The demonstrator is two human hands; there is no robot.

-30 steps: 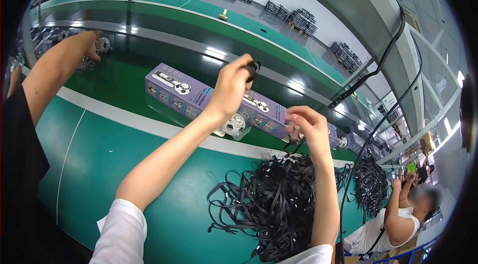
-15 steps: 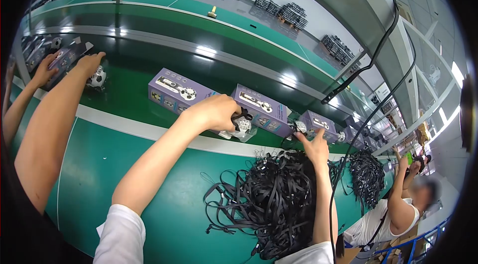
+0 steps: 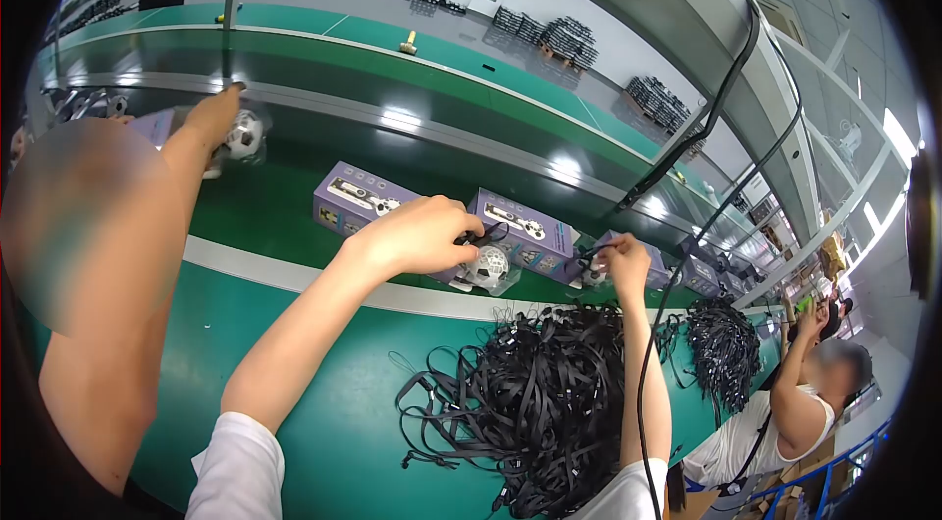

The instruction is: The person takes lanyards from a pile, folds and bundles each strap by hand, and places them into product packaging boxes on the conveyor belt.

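Note:
My left hand (image 3: 417, 237) reaches over the end of a purple box (image 3: 355, 192) with its fingers closed on a black lanyard (image 3: 498, 231). Just below those fingers sits a soccer-ball-patterned item (image 3: 488, 268) in clear plastic. Another purple box (image 3: 527, 226) lies between my two hands. Beyond its right end, my right hand (image 3: 626, 267) pinches a second black lanyard (image 3: 586, 253) above another bagged ball item (image 3: 593, 276), partly hidden by the fingers. A big heap of black lanyards (image 3: 549, 392) lies in front of my right forearm.
More purple boxes (image 3: 702, 275) line the green belt to the right, beside a second lanyard heap (image 3: 724, 338). At left, a co-worker's arm (image 3: 196, 142) extends over the belt by a bagged ball (image 3: 245, 135). Another person (image 3: 775, 422) sits at right. A black cable (image 3: 677, 309) hangs in front.
My right hand has risen slightly, its spread fingers now pinching a lanyard. My left hand stays by its ball item. The co-worker at left has leaned in, the arm shifting right.

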